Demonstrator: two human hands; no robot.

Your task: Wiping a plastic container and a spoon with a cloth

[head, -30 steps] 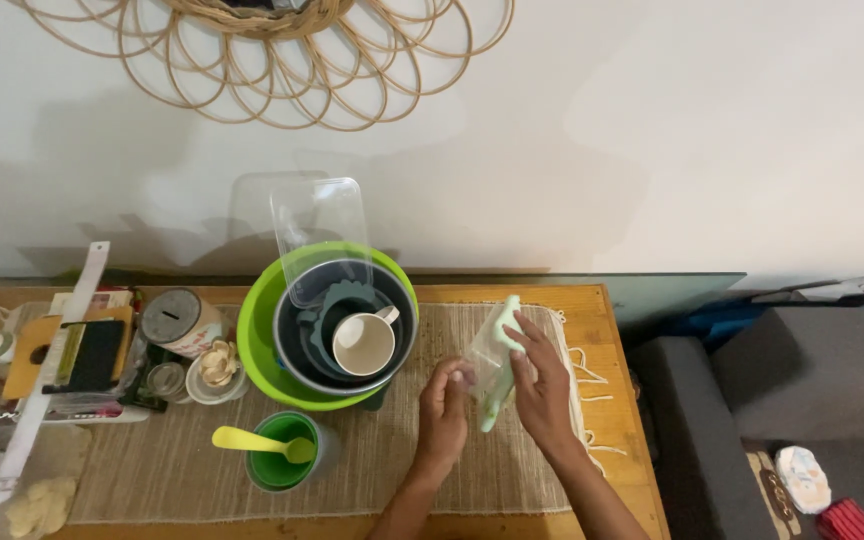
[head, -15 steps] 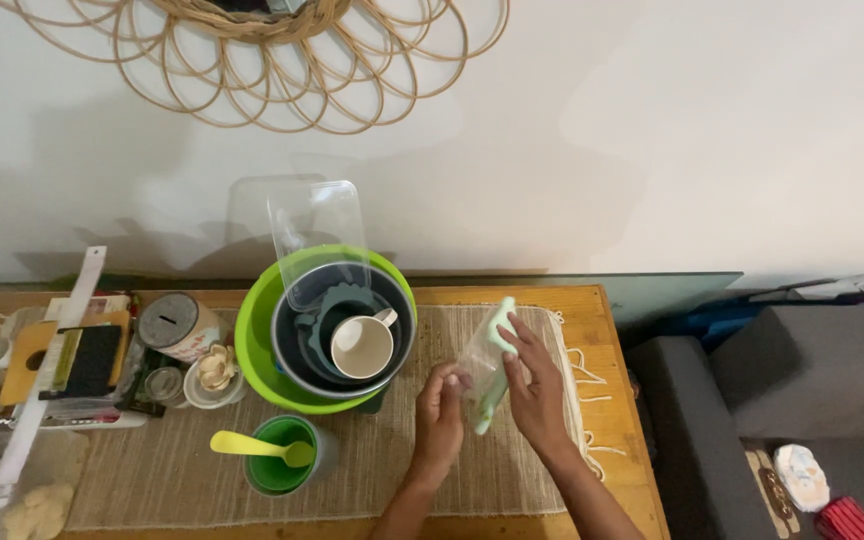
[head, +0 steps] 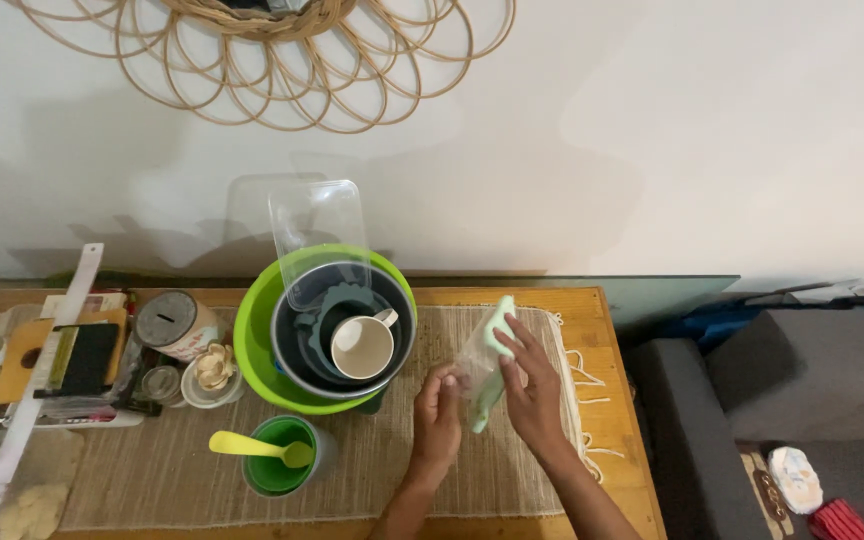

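At the far left of the bench point(head: 607, 330), a clutter of small things is lying: a white strap point(head: 37, 380), a black sponge-like block point(head: 87, 358) on a yellow board, and a round tin with a slotted lid point(head: 174, 322). Just right of the tin, a small glass jar point(head: 162, 383) and a little dish with pale petals point(head: 214, 368) are sitting on the woven mat point(head: 372, 470). Further right, a lime-green bowl point(head: 252, 350) is holding a dark bowl point(head: 287, 345), and inside that a cream mug point(head: 362, 346) is standing with its handle to the right. A clear plastic lid point(head: 317, 235) is leaning upright behind the mug, against the bowls' far rim. In front of the bowls, a green cup point(head: 277, 462) is standing with a yellow spoon point(head: 252, 444) lying across it.

Right of the bowls, over the mat, both hands are working on a clear plastic bag with a pale green strip point(head: 487, 365). The left hand point(head: 437, 420) is closing its grip on the bag's left edge, fingertips pressed together on the plastic. The right hand point(head: 532, 385) is pinching the bag from the other side, fingers spread along the green strip, so the bag is standing tilted between them, lifted just above the mat.

Off the bench's right end, a grey sofa point(head: 832, 350) is showing.
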